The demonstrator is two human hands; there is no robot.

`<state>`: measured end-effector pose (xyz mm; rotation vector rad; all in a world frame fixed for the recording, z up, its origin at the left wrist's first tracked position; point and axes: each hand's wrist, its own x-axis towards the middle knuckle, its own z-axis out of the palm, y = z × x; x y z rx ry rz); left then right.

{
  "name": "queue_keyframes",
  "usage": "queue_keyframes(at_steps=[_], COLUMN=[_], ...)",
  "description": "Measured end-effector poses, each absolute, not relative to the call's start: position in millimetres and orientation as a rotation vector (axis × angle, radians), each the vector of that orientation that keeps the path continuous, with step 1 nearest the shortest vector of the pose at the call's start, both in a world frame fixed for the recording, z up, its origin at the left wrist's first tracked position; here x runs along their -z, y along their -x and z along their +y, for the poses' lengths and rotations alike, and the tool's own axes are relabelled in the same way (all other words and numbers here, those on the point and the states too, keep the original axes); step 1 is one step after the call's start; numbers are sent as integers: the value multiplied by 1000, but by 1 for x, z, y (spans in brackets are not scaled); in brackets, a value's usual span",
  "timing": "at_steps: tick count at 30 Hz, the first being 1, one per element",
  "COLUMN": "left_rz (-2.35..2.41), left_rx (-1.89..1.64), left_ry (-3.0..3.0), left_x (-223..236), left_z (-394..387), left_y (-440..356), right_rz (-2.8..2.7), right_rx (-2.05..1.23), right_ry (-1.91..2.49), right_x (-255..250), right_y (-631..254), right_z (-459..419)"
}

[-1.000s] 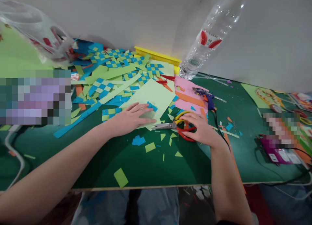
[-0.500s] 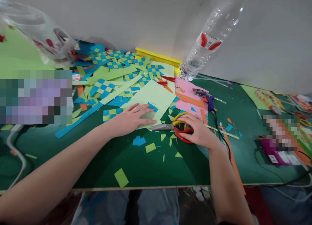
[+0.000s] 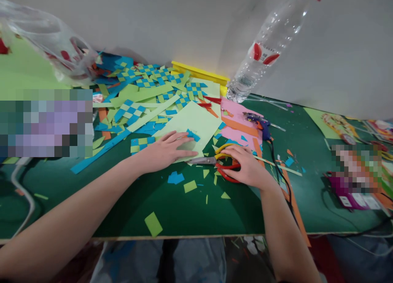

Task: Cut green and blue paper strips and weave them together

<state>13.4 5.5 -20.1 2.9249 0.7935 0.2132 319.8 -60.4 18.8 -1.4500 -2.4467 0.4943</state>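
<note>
My left hand [image 3: 164, 151] lies flat with fingers stretched out on the near corner of a light green paper sheet [image 3: 192, 121], holding it against the green table [image 3: 190, 209]. My right hand [image 3: 245, 165] rests on a pair of scissors [image 3: 219, 162] with red and yellow handles, its fingers curled over the loops. The steel blades point left towards my left fingertips and lie flat on the table. Small green and blue paper offcuts [image 3: 181, 181] are scattered just in front of both hands.
A heap of green and blue woven paper strips [image 3: 144, 95] fills the back left. A clear plastic bottle [image 3: 264, 50] leans at the wall beside a yellow box [image 3: 199, 72]. A glue gun [image 3: 259, 122] and its cord lie right of pink paper [image 3: 238, 119]. A plastic bag [image 3: 49, 41] sits far left.
My right hand has slid slightly left with the scissors. My left hand has stayed flat on the green sheet.
</note>
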Motion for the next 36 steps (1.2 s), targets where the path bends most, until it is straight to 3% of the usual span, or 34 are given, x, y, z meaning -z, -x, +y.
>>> queue_keyframes(at_steps=[14,24,36], left_rz=[797,702,692], left_rx=[-223,-509,-266], left_ry=[-2956,-2972,-2972], left_x=[16,7,16], left_z=[-6,-8,-4], left_y=[-27,-33,-24], right_rz=[-2446,-2412,-2424], right_rx=[-457,-518,-531], right_ry=[1447,1525,1528], right_x=[-20,-21,-21], right_y=[-333,-342,-340], right_z=[-60,-59,-59])
